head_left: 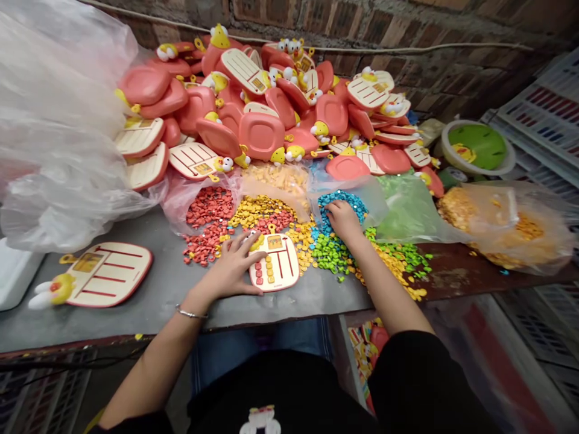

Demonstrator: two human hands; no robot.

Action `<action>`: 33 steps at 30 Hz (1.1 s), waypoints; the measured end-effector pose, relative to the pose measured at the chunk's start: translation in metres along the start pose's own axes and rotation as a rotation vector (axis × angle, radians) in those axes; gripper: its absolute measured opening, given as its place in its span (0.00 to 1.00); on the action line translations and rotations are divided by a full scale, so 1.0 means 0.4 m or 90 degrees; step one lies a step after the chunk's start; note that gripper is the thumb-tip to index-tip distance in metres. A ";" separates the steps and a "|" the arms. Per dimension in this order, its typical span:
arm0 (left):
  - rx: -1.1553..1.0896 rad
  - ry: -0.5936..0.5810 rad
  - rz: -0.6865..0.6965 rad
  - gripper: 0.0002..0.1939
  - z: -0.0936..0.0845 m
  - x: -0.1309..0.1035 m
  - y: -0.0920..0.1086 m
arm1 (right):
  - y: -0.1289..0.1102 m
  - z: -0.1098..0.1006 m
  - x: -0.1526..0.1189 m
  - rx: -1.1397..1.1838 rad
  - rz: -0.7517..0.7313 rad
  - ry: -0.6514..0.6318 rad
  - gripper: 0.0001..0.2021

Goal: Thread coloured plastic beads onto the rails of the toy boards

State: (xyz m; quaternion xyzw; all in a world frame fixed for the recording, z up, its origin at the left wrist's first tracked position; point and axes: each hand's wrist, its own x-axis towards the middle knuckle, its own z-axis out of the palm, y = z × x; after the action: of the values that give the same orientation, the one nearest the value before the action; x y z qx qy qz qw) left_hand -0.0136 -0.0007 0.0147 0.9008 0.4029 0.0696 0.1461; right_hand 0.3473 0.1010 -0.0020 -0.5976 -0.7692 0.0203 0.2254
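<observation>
A cream toy board [283, 268] with a red rim, dark red slots and a yellow animal head lies flat on the grey table. Red and yellow pieces sit in two rows at its left side. My left hand [237, 262] holds the board by its left edge, thumb low and fingers across the top, partly covering the head. My right hand [344, 220] reaches into a heap of small blue plastic pieces [348, 198], its fingers bent and closed at the tips. Whether a piece is between them is too small to tell. Green pieces [332, 253] lie just below that wrist.
Heaps of red pieces [210, 208] and yellow pieces [265, 211] spill from plastic bags. Many red-backed boards [262, 135] are piled against the brick wall. Another board [113, 274] lies at left. A bowl [479, 147] and a bag of orange pieces [515, 223] stand right.
</observation>
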 end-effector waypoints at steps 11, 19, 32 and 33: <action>-0.018 -0.006 -0.006 0.42 -0.001 0.003 0.000 | -0.252 0.035 -0.101 0.235 -0.205 -0.021 0.08; -0.006 0.007 -0.002 0.44 0.002 -0.001 0.000 | -0.274 0.087 -0.122 0.171 -0.222 -0.047 0.11; 0.003 0.010 -0.005 0.42 0.002 0.001 0.006 | -0.274 0.062 -0.160 0.305 -0.207 -0.042 0.08; 0.007 0.008 -0.003 0.42 0.002 0.001 0.006 | -0.274 0.061 -0.165 0.312 -0.208 -0.052 0.08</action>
State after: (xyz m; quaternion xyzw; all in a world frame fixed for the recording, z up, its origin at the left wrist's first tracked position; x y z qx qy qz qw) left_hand -0.0114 -0.0019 0.0149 0.9002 0.4064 0.0727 0.1389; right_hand 0.2505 0.0145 -0.0123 -0.3926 -0.8357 0.1926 0.3322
